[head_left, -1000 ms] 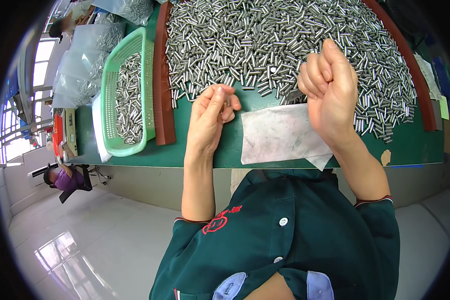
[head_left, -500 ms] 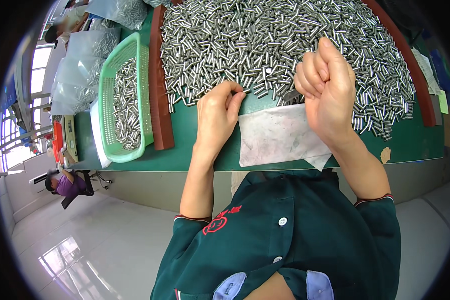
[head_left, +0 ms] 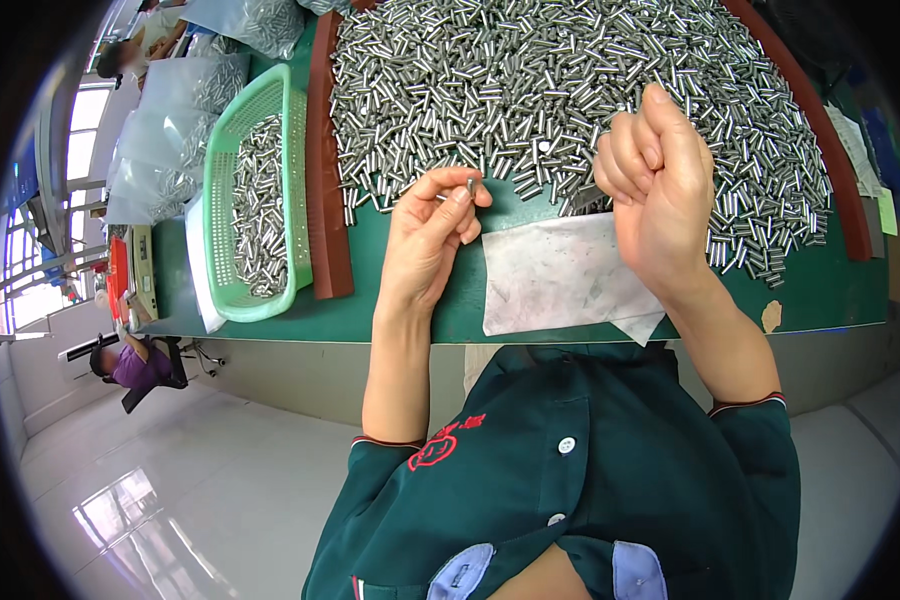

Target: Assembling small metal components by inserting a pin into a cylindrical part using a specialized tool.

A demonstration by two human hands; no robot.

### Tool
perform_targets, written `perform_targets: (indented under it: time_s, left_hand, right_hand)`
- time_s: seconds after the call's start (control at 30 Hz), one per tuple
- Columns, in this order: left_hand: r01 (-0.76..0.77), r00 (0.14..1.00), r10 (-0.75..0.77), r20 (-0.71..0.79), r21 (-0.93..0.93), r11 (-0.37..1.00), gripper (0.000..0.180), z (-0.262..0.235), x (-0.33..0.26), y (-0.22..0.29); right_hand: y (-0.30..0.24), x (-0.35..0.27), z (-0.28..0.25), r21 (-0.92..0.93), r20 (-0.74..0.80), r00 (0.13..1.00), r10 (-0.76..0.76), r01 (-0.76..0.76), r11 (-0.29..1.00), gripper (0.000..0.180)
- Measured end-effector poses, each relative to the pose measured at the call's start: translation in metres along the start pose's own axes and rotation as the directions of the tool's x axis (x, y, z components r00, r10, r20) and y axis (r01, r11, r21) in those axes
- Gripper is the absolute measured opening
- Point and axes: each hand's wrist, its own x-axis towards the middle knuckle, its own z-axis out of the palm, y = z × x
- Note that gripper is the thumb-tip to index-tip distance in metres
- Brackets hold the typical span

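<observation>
A wide heap of small shiny metal pins (head_left: pixel 530 75) covers the green table. At the heap's near edge my left hand (head_left: pixel 422 240) is closed, palm turned up, pinching a metal pin (head_left: pixel 470 186) between thumb and fingertips. My right hand (head_left: pixel 658 190) is held as a fist over the heap's near right part. Whatever that fist may hold is hidden by its fingers. A dark grey flat piece (head_left: pixel 586 199) shows just left of the fist; whether the hand touches it I cannot tell. Beneath the right wrist lies a stained white cloth (head_left: pixel 550 275).
A green plastic basket (head_left: pixel 298 230) with more pins stands at the left. Reddish-brown rails (head_left: pixel 330 250) bound the heap at left and right. Clear bags of pins (head_left: pixel 165 140) lie farther left. A person in purple (head_left: pixel 142 366) sits beyond the table.
My left hand has lifted from the heap's edge and turned palm up, and a pin now shows in its fingertips. The right fist has hardly moved.
</observation>
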Motion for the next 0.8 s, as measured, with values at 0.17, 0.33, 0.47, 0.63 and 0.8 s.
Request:
perform_targets:
  time_s: [0.17, 0.33, 0.47, 0.63, 0.8]
  left_hand:
    - [0.007, 1.0, -0.007, 0.004, 0.029, 1.0, 0.015, 0.0, -0.001, -0.001]
    - [0.022, 1.0, -0.023, 0.012, 0.005, 1.0, 0.02, 0.003, -0.001, 0.0]
    - [0.002, 1.0, -0.002, -0.004, 0.014, 1.0, 0.02, 0.006, 0.0, -0.001]
    - [-0.052, 0.988, 0.125, -0.091, 0.563, 0.825, 0.01, 0.024, 0.002, 0.001]
    - [-0.181, 0.942, 0.326, 0.078, 0.937, 0.299, 0.012, 0.036, 0.007, -0.005]
  right_hand:
    - [0.0, 0.0, 0.0, 0.001, 0.0, 1.0, 0.001, -0.001, 1.0, 0.038]
    - [0.001, 0.0, -0.001, 0.003, -0.006, 1.0, -0.005, 0.005, 1.0, 0.038]
    - [0.001, 0.0, 0.0, 0.002, -0.022, 1.0, 0.006, -0.006, 1.0, 0.038]
    - [0.0, 0.0, -0.001, 0.007, -0.01, 1.0, -0.004, 0.004, 1.0, 0.039]
    - [-0.001, -0.001, 0.0, 0.009, -0.011, 1.0, -0.001, 0.001, 1.0, 0.038]
